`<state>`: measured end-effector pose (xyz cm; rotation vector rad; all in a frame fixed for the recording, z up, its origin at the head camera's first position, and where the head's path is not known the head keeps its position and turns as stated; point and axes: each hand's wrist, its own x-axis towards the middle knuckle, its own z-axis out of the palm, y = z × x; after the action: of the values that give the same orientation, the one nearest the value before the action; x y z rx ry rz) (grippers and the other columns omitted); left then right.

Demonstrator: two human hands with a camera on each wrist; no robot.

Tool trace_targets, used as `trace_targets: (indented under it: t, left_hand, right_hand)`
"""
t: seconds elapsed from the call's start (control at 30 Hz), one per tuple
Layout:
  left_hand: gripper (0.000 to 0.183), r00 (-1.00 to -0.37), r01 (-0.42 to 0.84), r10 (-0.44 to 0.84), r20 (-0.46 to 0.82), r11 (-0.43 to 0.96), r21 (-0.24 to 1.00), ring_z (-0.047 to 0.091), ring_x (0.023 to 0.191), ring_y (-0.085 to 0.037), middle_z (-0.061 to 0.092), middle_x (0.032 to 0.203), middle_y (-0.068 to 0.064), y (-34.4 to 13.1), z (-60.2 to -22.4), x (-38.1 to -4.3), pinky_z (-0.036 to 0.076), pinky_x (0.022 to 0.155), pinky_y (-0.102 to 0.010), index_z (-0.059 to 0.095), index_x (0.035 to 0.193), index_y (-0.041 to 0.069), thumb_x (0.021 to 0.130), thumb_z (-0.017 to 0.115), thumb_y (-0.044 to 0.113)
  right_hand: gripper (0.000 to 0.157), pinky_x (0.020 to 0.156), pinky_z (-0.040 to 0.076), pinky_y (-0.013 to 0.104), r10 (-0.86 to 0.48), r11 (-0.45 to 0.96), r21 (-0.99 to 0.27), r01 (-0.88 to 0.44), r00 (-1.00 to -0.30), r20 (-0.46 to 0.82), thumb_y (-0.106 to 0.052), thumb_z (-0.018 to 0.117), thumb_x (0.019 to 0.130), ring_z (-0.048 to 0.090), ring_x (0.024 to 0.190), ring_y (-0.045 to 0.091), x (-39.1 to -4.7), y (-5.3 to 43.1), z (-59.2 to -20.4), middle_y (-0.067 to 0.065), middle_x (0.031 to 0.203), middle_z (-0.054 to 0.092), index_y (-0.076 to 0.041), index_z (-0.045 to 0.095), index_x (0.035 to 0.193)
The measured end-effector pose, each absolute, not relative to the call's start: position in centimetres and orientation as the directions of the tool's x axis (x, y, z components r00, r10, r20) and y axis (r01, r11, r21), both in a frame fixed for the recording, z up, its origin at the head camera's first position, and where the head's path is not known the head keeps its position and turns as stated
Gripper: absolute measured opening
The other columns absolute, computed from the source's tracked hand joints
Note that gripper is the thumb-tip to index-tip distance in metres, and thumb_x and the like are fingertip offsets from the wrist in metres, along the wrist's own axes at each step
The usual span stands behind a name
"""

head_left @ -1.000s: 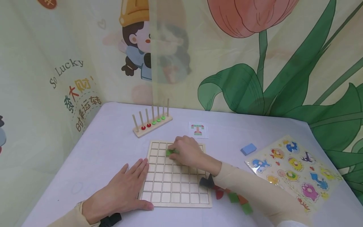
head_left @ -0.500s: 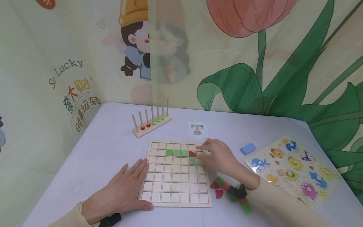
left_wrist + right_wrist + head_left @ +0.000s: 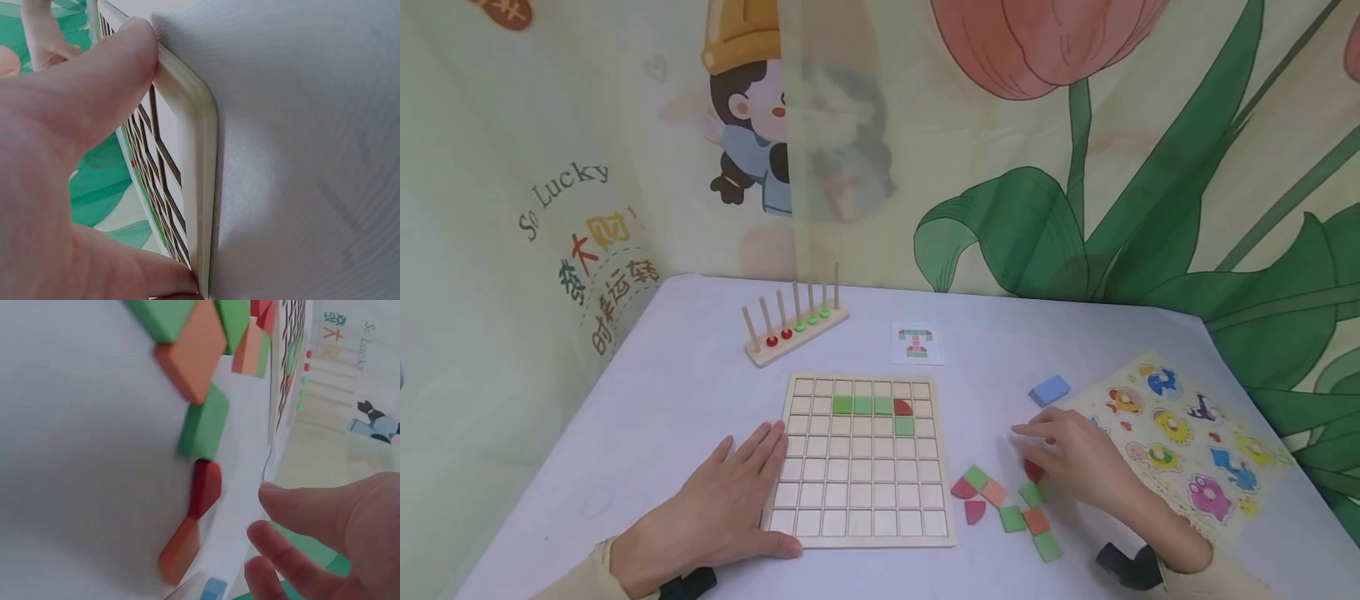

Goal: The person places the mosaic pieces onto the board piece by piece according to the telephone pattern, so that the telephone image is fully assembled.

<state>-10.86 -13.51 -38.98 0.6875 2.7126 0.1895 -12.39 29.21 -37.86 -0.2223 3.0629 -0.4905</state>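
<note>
White tabletop (image 3: 625, 433); printed curtain (image 3: 865, 250) behind. My left hand (image 3: 718, 504), fingers spread, touches the left edge of a gridded wooden board (image 3: 848, 497), centrally placed, bearing four green squares (image 3: 863, 405) and one red quarter-round (image 3: 902, 407). Right of it: loose coloured tiles (image 3: 1012, 519); near them my right hand (image 3: 1084, 461), thumb and fingers parted. Beyond, left to right: peg rack (image 3: 805, 327), pattern card (image 3: 917, 354), blue block (image 3: 1049, 391), animal-picture sheet (image 3: 1183, 454), partly covered by my right hand.

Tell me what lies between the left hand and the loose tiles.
In the head view, the wooden grid board, holding five tiles, lies between the left hand and loose tiles.
</note>
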Motion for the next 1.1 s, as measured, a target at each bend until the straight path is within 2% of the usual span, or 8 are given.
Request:
trace_targets:
  t: [0.27,0.5,0.67,0.93,1.1]
  left_hand:
    - [0.129,-0.831,0.441,0.479,-0.283,0.877,0.189,0.026,0.157,-0.038,0.025,0.169,-0.021,-13.5,-39.1,-10.9,0.026,0.118,-0.070,0.030,0.158,-0.005,0.073,0.064,0.086]
    - [0.129,-0.829,0.443,0.483,-0.283,0.875,0.194,0.025,0.157,-0.038,0.025,0.169,-0.021,-13.5,-39.1,-10.9,0.025,0.118,-0.070,0.030,0.158,-0.005,0.073,0.065,0.086]
    - [0.129,-0.826,0.453,0.490,-0.277,0.871,0.190,0.026,0.157,-0.038,0.025,0.169,-0.021,-13.4,-39.1,-10.9,0.026,0.118,-0.070,0.030,0.158,-0.005,0.073,0.064,0.086]
    - [0.128,-0.828,0.450,0.485,-0.281,0.874,0.183,0.026,0.157,-0.038,0.026,0.169,-0.021,-13.5,-39.2,-10.9,0.026,0.118,-0.070,0.031,0.157,-0.005,0.073,0.064,0.086]
    - [0.129,-0.830,0.448,0.486,-0.274,0.873,0.193,0.026,0.157,-0.038,0.026,0.169,-0.022,-13.5,-39.3,-11.0,0.026,0.118,-0.069,0.032,0.157,-0.006,0.072,0.065,0.086]
  right_hand:
    - [0.034,0.077,0.059,0.025,-0.213,0.926,-0.319,-0.204,-0.977,0.006,-0.003,0.082,0.083,0.062,0.097,0.014,-11.3,31.0,-38.8,-0.001,0.105,0.072,-0.018,0.081,0.113]
    - [0.035,0.081,0.060,0.032,-0.227,0.939,-0.267,-0.218,-0.974,-0.003,-0.002,0.083,0.082,0.058,0.097,0.012,-11.1,30.6,-39.4,-0.005,0.104,0.069,-0.022,0.082,0.110]
    - [0.033,0.081,0.059,0.030,-0.241,0.941,-0.243,-0.237,-0.970,0.011,-0.002,0.084,0.081,0.058,0.097,0.011,-11.0,30.7,-39.5,-0.006,0.103,0.069,-0.021,0.083,0.109]
    - [0.027,0.083,0.060,0.035,-0.254,0.940,-0.217,-0.262,-0.965,0.063,-0.005,0.085,0.081,0.061,0.095,0.011,-11.3,30.5,-39.8,-0.007,0.100,0.071,-0.018,0.083,0.104]
    - [0.028,0.080,0.061,0.031,-0.258,0.935,-0.229,-0.270,-0.963,0.080,-0.006,0.087,0.078,0.064,0.091,0.010,-11.4,30.1,-39.8,-0.008,0.094,0.073,-0.017,0.083,0.104]
